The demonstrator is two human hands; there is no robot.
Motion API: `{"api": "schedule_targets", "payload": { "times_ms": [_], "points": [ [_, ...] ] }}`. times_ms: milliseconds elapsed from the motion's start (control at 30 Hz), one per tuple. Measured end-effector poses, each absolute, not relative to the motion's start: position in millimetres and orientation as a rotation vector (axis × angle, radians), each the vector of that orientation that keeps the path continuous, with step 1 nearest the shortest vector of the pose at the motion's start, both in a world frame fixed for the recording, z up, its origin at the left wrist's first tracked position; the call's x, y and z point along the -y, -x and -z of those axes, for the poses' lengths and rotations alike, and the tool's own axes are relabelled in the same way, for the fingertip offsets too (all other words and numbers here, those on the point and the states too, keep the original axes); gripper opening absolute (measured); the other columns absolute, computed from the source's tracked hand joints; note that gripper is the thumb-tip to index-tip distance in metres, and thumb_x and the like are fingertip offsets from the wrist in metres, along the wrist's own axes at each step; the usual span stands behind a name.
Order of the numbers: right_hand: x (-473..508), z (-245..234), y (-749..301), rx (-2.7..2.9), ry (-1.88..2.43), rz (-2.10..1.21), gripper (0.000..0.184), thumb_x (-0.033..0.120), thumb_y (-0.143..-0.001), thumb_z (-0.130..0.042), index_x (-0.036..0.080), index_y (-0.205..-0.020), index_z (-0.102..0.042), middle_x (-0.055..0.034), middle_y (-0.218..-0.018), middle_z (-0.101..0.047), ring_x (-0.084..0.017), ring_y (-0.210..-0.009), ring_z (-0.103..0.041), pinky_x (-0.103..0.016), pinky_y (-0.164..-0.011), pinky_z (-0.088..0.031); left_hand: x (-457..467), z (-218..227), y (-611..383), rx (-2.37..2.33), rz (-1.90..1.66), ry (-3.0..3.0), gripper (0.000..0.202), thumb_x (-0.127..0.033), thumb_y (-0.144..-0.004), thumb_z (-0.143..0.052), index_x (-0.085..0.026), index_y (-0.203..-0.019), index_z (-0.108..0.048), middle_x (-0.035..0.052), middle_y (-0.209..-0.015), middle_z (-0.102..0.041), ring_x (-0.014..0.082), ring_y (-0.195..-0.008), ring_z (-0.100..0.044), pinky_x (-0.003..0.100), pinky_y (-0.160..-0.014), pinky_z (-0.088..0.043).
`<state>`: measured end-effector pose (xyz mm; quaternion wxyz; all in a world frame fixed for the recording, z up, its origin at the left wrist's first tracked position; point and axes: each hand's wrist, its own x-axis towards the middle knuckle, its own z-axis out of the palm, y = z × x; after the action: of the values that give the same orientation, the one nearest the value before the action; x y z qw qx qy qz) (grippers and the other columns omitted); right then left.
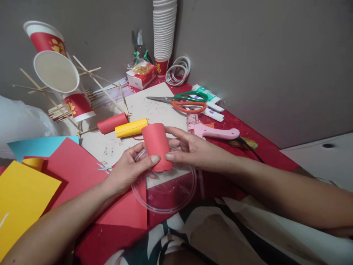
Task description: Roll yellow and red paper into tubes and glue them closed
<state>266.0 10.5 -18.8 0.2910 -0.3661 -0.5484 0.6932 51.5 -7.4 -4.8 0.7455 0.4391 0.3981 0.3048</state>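
Upright between my hands is a red paper tube (157,145), its lower edge roughly cut. My left hand (131,164) grips it from the left, thumb pressed on the lower front. From the other side my right hand (190,148) closes on it, thumb at the front and index finger by the upper rim. Below the tube is a round clear plastic lid (171,197). Just behind, a yellow paper roll (131,127) and a smaller red paper roll (112,123) lie on the board. Small scissors (104,168) rest by my left wrist.
Left are red paper (71,176), yellow paper (24,198) and a stick frame with paper cups (78,105). Green-and-orange scissors (190,101) and a pink glue gun (212,131) lie right. A tall cup stack (164,33) stands against the wall beside a tape roll (178,71).
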Motion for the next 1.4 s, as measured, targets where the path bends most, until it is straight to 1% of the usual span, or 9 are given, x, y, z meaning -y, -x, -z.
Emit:
{"api": "schedule_targets", "payload": {
  "times_ms": [267, 400, 500, 633, 733, 900, 1067, 1267, 1400],
  "points": [
    [-10.5, 17.6, -264.9, 1.419, 0.913, -1.899, 0.086, 0.041, -0.082, -0.074, 0.031, -0.154, -0.029, -0.0086, -0.121, -0.07, -0.02, -0.088, -0.073, -0.028, -0.068, -0.055, 7.9, 4.9, -51.2, -0.867, -0.671, -0.979, 0.055, -0.034, -0.085, -0.076, -0.019, -0.135, -0.06, 0.0111, -0.113, -0.073, 0.0169, -0.083, -0.07, 0.025, -0.067, -0.056],
    [-10.3, 14.8, -265.0, 1.508, 0.967, -1.778, 0.079, 0.041, -0.085, -0.071, 0.03, -0.152, -0.031, -0.0071, -0.114, -0.068, -0.019, -0.087, -0.07, -0.028, -0.068, -0.054, 4.8, 7.1, -49.2, -0.88, -0.674, -0.952, 0.052, -0.035, -0.084, -0.077, -0.018, -0.131, -0.064, 0.0109, -0.11, -0.074, 0.0131, -0.074, -0.067, 0.023, -0.061, -0.057],
    [-10.0, 13.3, -265.8, 1.572, 1.075, -1.572, 0.073, 0.039, -0.084, -0.07, 0.026, -0.148, -0.037, -0.006, -0.11, -0.065, -0.017, -0.087, -0.066, -0.028, -0.071, -0.054, 2.6, 6.5, -49.6, -0.874, -0.689, -0.927, 0.048, -0.034, -0.082, -0.078, -0.016, -0.125, -0.068, 0.0101, -0.105, -0.074, 0.0112, -0.068, -0.065, 0.022, -0.057, -0.057],
    [-10.2, 13.0, -267.9, 1.541, 1.111, -1.304, 0.059, 0.035, -0.085, -0.066, 0.025, -0.14, -0.047, -0.0053, -0.108, -0.065, -0.013, -0.077, -0.061, -0.03, -0.071, -0.055, 1.0, 4.2, -51.3, -0.891, -0.701, -0.854, 0.044, -0.035, -0.079, -0.081, -0.014, -0.116, -0.071, 0.0044, -0.079, -0.072, 0.0111, -0.06, -0.063, 0.022, -0.054, -0.056],
    [-11.2, 12.7, -270.4, 1.452, 1.117, -1.1, 0.045, 0.026, -0.085, -0.066, 0.026, -0.129, -0.058, -0.0051, -0.109, -0.067, -0.015, -0.085, -0.063, -0.032, -0.077, -0.057, -0.9, 4.0, -51.0, -0.866, -0.723, -0.777, 0.033, -0.034, -0.079, -0.081, -0.012, -0.103, -0.074, 0.0024, -0.071, -0.069, 0.0096, -0.057, -0.062, 0.019, -0.054, -0.053],
    [-12.8, 12.5, -273.9, 1.384, 1.101, -0.888, 0.034, 0.018, -0.081, -0.069, 0.027, -0.114, -0.069, -0.0035, -0.109, -0.07, -0.017, -0.096, -0.065, -0.036, -0.088, -0.058, -5.9, 6.3, -48.2, -0.808, -0.751, -0.702, 0.021, -0.032, -0.082, -0.078, -0.012, -0.089, -0.072, 0.0035, -0.071, -0.07, 0.0108, -0.061, -0.066, 0.02, -0.061, -0.055],
    [-13.1, 12.9, -273.9, 1.321, 1.089, -0.932, 0.028, 0.019, -0.078, -0.074, 0.026, -0.105, -0.072, -0.0023, -0.099, -0.073, -0.017, -0.09, -0.068, -0.032, -0.075, -0.062, -9.5, 6.1, -46.0, -0.858, -0.753, -0.684, 0.023, -0.032, -0.077, -0.081, -0.013, -0.086, -0.071, 0.0039, -0.073, -0.07, 0.0136, -0.062, -0.067, 0.022, -0.057, -0.055],
    [-12.2, 10.4, -272.5, 1.309, 1.123, -0.986, 0.025, 0.024, -0.076, -0.078, 0.024, -0.1, -0.073, -0.0024, -0.094, -0.074, -0.017, -0.087, -0.07, -0.031, -0.074, -0.064, -12.4, 6.3, -42.8, -0.918, -0.712, -0.708, 0.03, -0.036, -0.077, -0.08, -0.015, -0.095, -0.071, 0.0065, -0.085, -0.073, 0.0157, -0.062, -0.069, 0.024, -0.052, -0.057],
    [-10.5, 7.2, -271.1, 1.28, 1.156, -0.981, 0.021, 0.028, -0.079, -0.077, 0.024, -0.099, -0.073, -0.0016, -0.084, -0.071, -0.015, -0.07, -0.067, -0.032, -0.065, -0.062, -12.0, 7.6, -43.2, -0.91, -0.726, -0.727, 0.029, -0.038, -0.075, -0.082, -0.014, -0.088, -0.071, 0.0067, -0.078, -0.072, 0.0151, -0.06, -0.067, 0.024, -0.053, -0.055]
  ]
}}
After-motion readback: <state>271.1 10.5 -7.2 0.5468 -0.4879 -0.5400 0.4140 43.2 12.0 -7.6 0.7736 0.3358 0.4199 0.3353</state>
